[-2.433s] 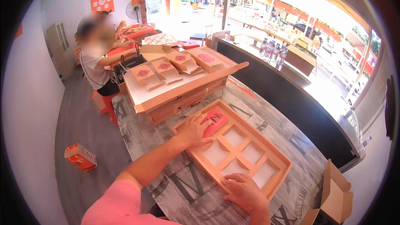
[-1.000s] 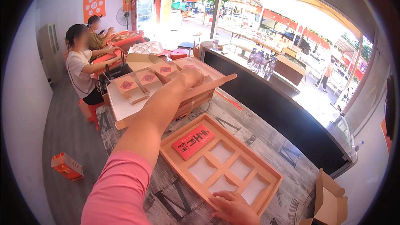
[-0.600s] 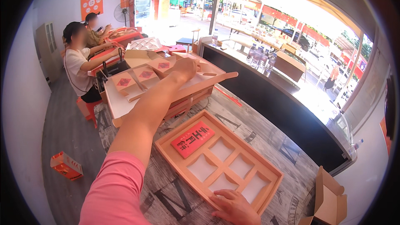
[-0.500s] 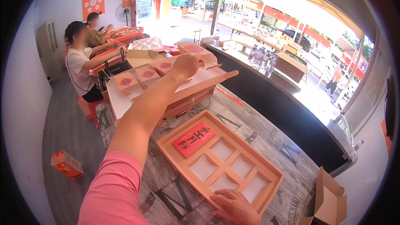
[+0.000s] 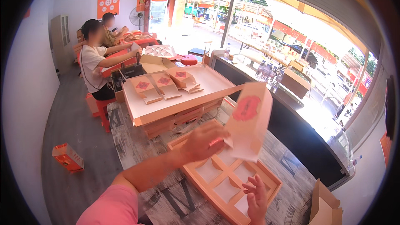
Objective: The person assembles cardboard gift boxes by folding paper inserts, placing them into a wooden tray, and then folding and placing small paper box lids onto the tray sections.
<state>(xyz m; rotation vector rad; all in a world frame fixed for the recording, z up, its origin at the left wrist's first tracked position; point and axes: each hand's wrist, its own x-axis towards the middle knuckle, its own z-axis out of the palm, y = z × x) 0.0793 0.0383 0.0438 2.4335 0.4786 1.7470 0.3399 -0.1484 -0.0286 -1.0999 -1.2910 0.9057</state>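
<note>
A tall kraft paper bag with a red label is in my left hand, whose fingers close on its lower left edge. The bag hangs tilted above a wooden-coloured box divided into square, white-bottomed compartments. My right hand is raised over the near right part of that box, fingers apart and holding nothing. Most of the box's far left end is hidden behind my left hand and arm.
Beyond the box, a large shallow tray bears several kraft bags with red diamond labels. An opened cardboard box lies at the near right. A dark counter runs along the right. Two people sit at the far left.
My left hand has lifted the kraft bag off the large tray and brought it nearer, over the compartment box. The right hand has come up off the box's near edge.
</note>
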